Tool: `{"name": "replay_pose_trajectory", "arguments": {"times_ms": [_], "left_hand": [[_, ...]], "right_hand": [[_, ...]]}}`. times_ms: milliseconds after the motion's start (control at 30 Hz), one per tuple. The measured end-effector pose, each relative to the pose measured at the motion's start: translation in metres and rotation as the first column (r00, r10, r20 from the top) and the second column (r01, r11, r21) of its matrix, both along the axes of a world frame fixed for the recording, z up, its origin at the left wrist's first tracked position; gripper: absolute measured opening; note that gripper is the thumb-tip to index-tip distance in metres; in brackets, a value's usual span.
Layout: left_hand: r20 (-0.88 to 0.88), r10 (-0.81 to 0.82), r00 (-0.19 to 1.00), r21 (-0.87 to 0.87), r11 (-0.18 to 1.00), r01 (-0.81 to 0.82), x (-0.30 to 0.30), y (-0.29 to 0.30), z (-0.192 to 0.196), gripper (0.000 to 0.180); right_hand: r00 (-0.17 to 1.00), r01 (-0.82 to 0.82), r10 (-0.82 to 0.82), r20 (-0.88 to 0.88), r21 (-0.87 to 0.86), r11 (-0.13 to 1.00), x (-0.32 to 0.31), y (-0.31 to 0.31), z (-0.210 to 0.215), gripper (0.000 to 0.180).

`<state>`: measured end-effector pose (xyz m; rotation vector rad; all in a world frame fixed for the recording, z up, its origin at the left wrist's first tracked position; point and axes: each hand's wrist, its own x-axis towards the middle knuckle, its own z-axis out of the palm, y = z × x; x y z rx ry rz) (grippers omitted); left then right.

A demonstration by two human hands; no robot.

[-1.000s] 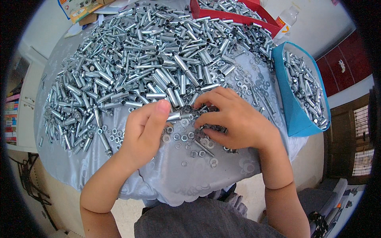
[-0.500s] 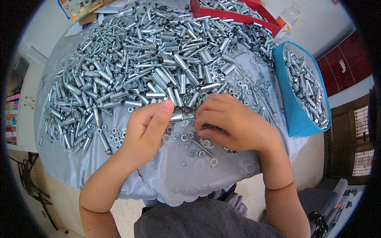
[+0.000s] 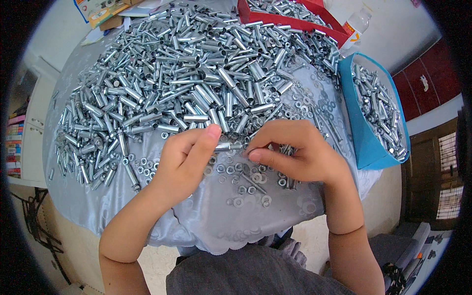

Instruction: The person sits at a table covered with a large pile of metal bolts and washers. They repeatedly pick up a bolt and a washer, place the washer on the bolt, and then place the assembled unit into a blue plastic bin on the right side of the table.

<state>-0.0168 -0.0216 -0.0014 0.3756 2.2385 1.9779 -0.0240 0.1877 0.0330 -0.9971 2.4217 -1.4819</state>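
My left hand (image 3: 183, 161) is closed round a silver sleeve anchor bolt (image 3: 227, 147), its thumb lying along the top. The bolt lies roughly level, with its threaded end pointing right. At that end my right hand (image 3: 295, 150) pinches thumb and fingertips together; the small piece between them is mostly hidden. Below the hands, washers (image 3: 238, 201) and hex nuts (image 3: 251, 190) lie scattered on the cloth, along with a thin bolt (image 3: 253, 183). Just beyond my hands a big heap of metal sleeves and bolts (image 3: 182, 73) covers the table.
A blue fabric bin (image 3: 366, 142) full of bolts stands at the right. Behind the heap are a red tray (image 3: 295, 23) of metal parts and a plastic bottle (image 3: 356, 27). Grey satin cloth (image 3: 216, 226) covers the round table, and boxes (image 3: 105, 12) sit at the far left.
My right hand has lifted from the loose nuts and washers and come to the bolt's threaded end, its fingertips now pinched. More washers and nuts show beneath it. My left hand has barely moved.
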Motion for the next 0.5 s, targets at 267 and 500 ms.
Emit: {"name": "replay_pose_trajectory", "arguments": {"times_ms": [267,500], "left_hand": [[-0.019,-0.1,0.995,-0.076,0.992,0.098,0.0025,0.0002,0.0096,0.038],[-0.025,-0.16,0.987,-0.038,0.987,0.159,0.0005,-0.0045,0.005,0.039]], "right_hand": [[0.996,0.002,0.0,-0.086,0.02,1.0,-0.0026,-0.0009,-0.0045,0.008],[0.995,0.099,-0.098,0.027,-0.032,0.995,0.0011,-0.0048,-0.0011,0.013]]}}
